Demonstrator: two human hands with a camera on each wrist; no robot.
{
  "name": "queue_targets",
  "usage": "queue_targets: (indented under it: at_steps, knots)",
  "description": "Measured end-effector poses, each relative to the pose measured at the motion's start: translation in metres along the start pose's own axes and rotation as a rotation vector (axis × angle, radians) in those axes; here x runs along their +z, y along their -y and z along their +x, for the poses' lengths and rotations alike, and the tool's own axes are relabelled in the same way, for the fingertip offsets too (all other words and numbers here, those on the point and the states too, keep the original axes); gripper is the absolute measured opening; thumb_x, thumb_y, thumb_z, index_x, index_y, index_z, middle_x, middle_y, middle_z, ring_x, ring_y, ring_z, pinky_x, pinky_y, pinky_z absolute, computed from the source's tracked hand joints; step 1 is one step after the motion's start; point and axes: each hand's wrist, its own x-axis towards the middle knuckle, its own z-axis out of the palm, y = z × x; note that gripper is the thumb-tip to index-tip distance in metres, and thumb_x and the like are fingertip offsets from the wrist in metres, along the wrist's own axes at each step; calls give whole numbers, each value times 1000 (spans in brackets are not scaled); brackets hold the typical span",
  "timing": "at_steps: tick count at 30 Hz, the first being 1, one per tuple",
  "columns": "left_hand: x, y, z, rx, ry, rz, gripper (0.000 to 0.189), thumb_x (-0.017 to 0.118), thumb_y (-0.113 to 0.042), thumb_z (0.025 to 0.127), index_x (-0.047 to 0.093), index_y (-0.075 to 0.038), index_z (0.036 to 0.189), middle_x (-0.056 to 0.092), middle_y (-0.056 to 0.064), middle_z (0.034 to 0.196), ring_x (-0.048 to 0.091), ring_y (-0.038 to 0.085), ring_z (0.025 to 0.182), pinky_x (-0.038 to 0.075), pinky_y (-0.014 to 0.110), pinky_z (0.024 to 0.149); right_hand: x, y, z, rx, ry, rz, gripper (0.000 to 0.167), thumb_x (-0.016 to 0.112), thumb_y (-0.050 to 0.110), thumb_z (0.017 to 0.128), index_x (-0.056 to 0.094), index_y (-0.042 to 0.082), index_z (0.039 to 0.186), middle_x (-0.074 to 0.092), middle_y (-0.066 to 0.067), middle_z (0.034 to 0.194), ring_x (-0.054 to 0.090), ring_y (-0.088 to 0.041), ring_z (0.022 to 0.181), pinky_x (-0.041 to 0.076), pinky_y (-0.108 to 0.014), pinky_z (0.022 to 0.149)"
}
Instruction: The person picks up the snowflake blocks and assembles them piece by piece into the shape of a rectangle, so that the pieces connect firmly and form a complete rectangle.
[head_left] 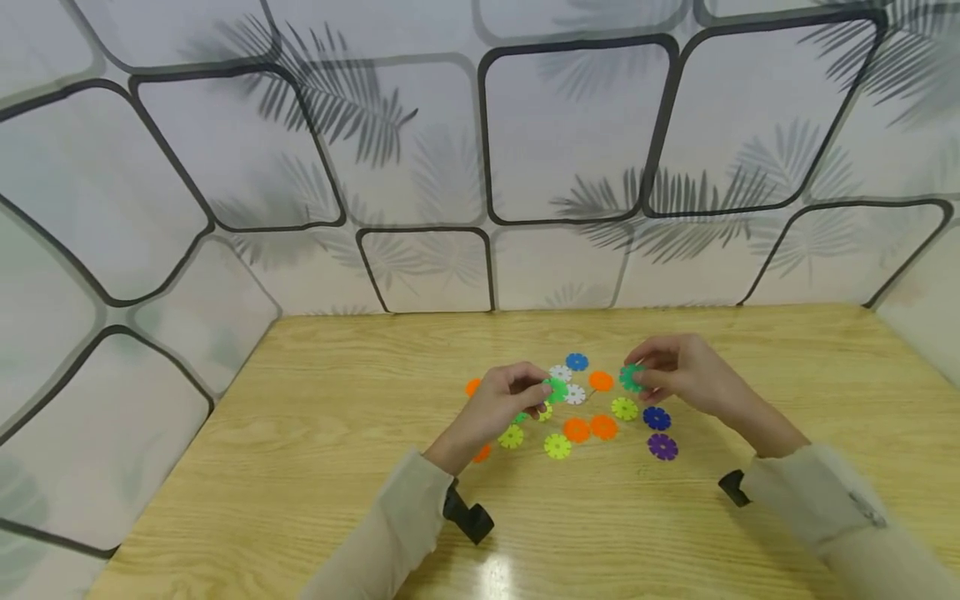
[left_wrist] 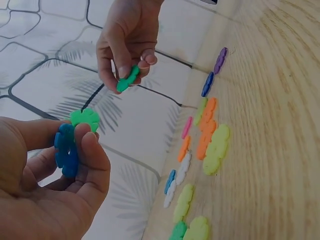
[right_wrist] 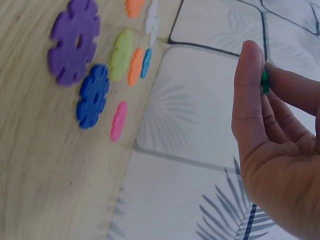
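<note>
My left hand [head_left: 512, 398] holds a bright green notched plastic disc [head_left: 556, 389], and the left wrist view shows a blue notched disc [left_wrist: 66, 150] against it in the same fingers. The two discs stand at an angle to each other, their meeting edge partly covered by my fingers. To the right, my right hand [head_left: 678, 372] pinches a darker green disc [head_left: 632, 377] by its edge between thumb and fingers. In the right wrist view that green disc [right_wrist: 265, 82] shows only as a thin edge. Both hands are raised over the table, with a gap between them.
Several flat notched discs lie on the wooden table [head_left: 337, 500] below and between the hands, among them a purple disc [head_left: 662, 447], a dark blue disc [head_left: 657, 418], an orange disc [head_left: 603, 427] and a yellow disc [head_left: 557, 447]. A patterned wall [head_left: 555, 267] borders the table's far edge.
</note>
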Motion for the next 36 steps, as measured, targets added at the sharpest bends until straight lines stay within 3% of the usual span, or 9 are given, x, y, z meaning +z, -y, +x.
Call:
queue_targets:
  at_steps: [5,8,12,20,28,31,36]
  knots:
    - [1,-2,-3,0,4,-20,18,56,-1,103,63,10,115,65,10,96,62,18,82,56,33,81,8,4,-5,9,11,77,23,61,-6,97,60,-19,116,70,-18,92,72,-26,73,61,-43,68]
    - [4,-3,-7,-5,16,-23,17,57,0,102,63,11,114,65,13,97,62,13,80,57,39,85,13,5,-8,9,24,117,24,61,-6,97,58,-20,117,70,-18,93,72,-27,74,60,-43,68]
    - [8,-3,-13,-17,33,-31,18,57,-1,102,63,11,115,65,13,98,62,11,80,55,46,88,19,6,-12,9,41,159,25,60,-7,97,57,-21,117,70,-17,92,72,-25,73,60,-44,68]
    - [14,-1,-24,-17,59,-47,16,59,-1,102,64,10,112,67,6,96,63,10,80,57,41,85,30,9,-17,-28,110,234,24,58,-8,97,54,-23,115,70,-15,93,72,-21,75,60,-42,68]
    - [15,1,-28,26,49,-23,14,60,1,100,63,11,109,67,10,96,67,24,84,58,40,82,40,14,-19,-48,144,254,29,60,-7,96,54,-25,118,68,-16,91,72,-21,73,61,-39,67]
    - [16,3,-27,39,40,-22,12,61,2,99,63,11,106,67,11,94,67,20,80,59,36,79,44,14,-19,-40,131,275,29,61,-6,97,54,-24,118,68,-16,92,72,-22,74,61,-39,68]
    - [19,5,-24,51,30,-9,10,63,2,98,63,12,102,67,25,95,65,11,76,58,31,76,52,12,-16,-15,97,325,28,62,-6,96,54,-23,117,67,-14,92,73,-22,74,61,-39,68]
